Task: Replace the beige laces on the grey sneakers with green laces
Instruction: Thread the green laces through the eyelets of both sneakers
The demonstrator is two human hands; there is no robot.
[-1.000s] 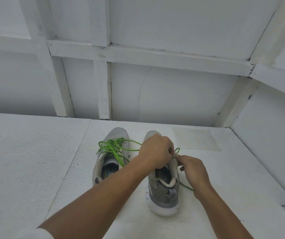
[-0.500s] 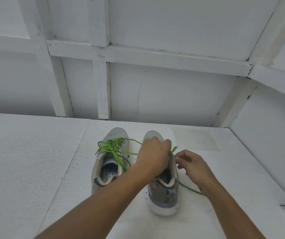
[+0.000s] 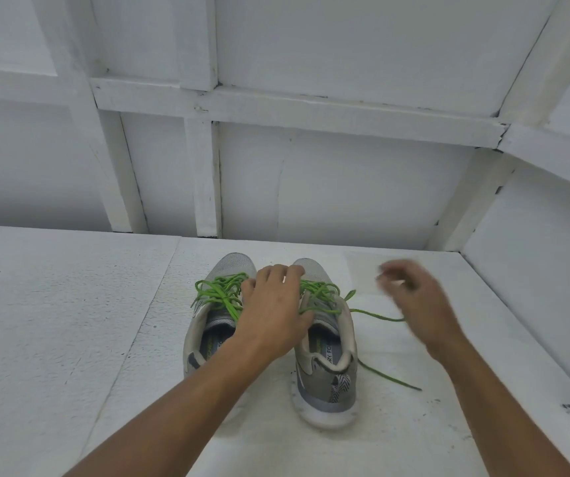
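Note:
Two grey sneakers stand side by side on the white surface, toes pointing away from me. The left sneaker point(image 3: 208, 339) and the right sneaker point(image 3: 328, 376) both carry green laces point(image 3: 218, 294). My left hand point(image 3: 273, 318) lies over the gap between them, fingers spread and touching the laces of both shoes, thumb on the right shoe's tongue. My right hand point(image 3: 418, 304) is blurred, raised to the right of the right sneaker, fingers loosely bent with nothing visibly in them. Two loose green lace ends point(image 3: 376, 316) trail to the right on the surface.
The shoes sit on a white textured board point(image 3: 70, 339) with a seam left of them. White panelled walls point(image 3: 345, 187) close the back and the right side, the right wall close to my right hand.
Both hands have left the right sneaker's lace. My left hand opened and slid left over both shoes. My right hand swung away to the right and up.

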